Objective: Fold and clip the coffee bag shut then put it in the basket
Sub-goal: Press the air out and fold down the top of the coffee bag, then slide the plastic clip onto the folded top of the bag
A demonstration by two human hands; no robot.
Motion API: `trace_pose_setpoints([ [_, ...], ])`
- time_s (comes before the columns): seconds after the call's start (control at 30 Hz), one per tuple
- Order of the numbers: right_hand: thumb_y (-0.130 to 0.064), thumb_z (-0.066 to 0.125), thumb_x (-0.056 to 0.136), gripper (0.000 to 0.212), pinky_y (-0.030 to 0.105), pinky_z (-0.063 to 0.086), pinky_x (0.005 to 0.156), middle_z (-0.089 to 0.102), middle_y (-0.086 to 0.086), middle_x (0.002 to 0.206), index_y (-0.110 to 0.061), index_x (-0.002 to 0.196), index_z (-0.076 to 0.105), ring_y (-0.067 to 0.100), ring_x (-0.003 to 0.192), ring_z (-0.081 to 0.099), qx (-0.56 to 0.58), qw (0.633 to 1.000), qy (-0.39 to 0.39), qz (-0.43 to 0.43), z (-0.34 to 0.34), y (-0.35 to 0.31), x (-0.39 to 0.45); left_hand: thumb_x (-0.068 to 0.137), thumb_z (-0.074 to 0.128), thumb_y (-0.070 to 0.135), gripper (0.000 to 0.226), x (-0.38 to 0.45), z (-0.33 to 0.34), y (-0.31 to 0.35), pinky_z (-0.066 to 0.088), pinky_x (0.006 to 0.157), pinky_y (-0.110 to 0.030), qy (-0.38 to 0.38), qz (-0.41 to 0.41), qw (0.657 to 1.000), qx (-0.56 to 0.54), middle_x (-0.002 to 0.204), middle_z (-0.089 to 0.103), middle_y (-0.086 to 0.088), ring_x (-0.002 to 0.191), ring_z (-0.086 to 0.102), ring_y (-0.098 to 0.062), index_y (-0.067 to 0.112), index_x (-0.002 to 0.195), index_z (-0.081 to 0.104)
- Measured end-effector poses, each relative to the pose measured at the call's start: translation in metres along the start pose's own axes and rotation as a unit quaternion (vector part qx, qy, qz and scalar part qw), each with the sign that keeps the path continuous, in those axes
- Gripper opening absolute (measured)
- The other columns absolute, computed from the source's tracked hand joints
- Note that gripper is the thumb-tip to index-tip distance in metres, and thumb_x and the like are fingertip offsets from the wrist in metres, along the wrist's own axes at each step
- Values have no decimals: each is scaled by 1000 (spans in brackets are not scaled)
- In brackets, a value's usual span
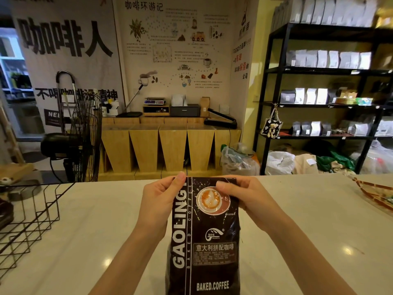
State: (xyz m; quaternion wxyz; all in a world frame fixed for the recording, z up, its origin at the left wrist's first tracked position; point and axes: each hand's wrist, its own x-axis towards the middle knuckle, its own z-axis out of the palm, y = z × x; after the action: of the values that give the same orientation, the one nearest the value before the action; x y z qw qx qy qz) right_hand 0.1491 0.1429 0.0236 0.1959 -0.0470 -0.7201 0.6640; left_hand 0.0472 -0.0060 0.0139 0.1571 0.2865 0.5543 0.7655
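A dark brown coffee bag (210,241) with white lettering and a latte picture stands upright on the white counter, right in front of me. My left hand (161,199) grips its top left corner, thumb over the front. My right hand (242,196) pinches the top right edge, fingers laid across the front near the picture. The bag's top edge looks flattened between both hands. A black wire basket (32,213) sits on the counter at the far left. No clip is visible.
The white counter (95,241) stretches out on both sides of the bag. A patterned wrapper or tray (376,194) lies at the right edge. Behind the counter stand a floor fan, wooden bins and black shelves of coffee bags.
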Motion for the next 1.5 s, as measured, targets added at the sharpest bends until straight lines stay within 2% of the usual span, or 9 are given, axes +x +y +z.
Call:
trace_pose_setpoints([
  [0.27,-20,66,72,8,18,54,59,75,2,66,-15,70,72,14,64,71,20,1000,7,-7,9,5,-2,73,57,34,23,2,-2,0,54,64,-29,-25,14,999,37,72,74,-3,69,69,-18,18,78,72],
  [0.4,-13,64,77,12,17,54,56,74,1,62,-14,67,70,12,59,70,37,999,21,17,4,5,-1,76,36,52,51,10,-8,-4,47,87,-28,-57,40,989,128,108,66,2,99,61,-11,26,115,58],
  [0.57,-14,65,77,11,19,56,56,74,3,63,-14,67,70,13,60,70,50,996,57,43,-2,10,3,89,47,29,29,27,-41,-48,42,98,-35,-108,-17,920,376,122,62,1,116,54,-15,23,115,59],
  [0.7,-16,65,77,9,19,55,57,74,2,64,-13,70,69,14,61,70,36,997,51,54,-3,11,4,82,58,23,27,20,-42,-74,40,95,-27,-180,-42,860,475,108,59,11,104,52,-9,21,109,60],
  [0.83,-17,65,76,9,19,56,59,74,1,64,-14,69,69,13,61,70,42,997,47,48,-3,11,4,89,41,17,29,1,-39,-85,37,105,-44,-153,-113,922,338,100,56,13,117,50,-26,13,112,57],
  [0.9,-17,65,76,9,19,56,59,74,1,63,-15,68,69,13,60,70,45,997,49,48,-3,11,5,91,36,7,31,-2,-38,-86,40,101,-49,-145,-104,914,364,110,63,-4,113,53,-31,2,114,56],
  [1.07,-17,65,77,8,19,56,59,74,1,64,-14,71,69,13,61,70,43,997,50,47,-3,13,6,83,56,18,14,13,-46,-90,50,73,-22,-140,-10,854,500,97,71,-4,77,61,-6,13,87,68],
  [1.3,-16,64,78,10,19,56,58,74,2,65,-14,70,70,14,62,70,42,997,47,42,-3,14,6,87,51,21,18,36,-64,-52,53,71,-22,-42,-27,958,282,100,69,-4,87,66,-12,17,99,64],
  [1.5,-21,67,70,11,19,56,59,74,4,66,-11,72,70,15,63,70,48,997,45,32,-3,16,7,86,50,23,22,28,-76,-2,55,76,-19,-46,20,981,188,99,70,1,91,68,-12,19,101,65],
])
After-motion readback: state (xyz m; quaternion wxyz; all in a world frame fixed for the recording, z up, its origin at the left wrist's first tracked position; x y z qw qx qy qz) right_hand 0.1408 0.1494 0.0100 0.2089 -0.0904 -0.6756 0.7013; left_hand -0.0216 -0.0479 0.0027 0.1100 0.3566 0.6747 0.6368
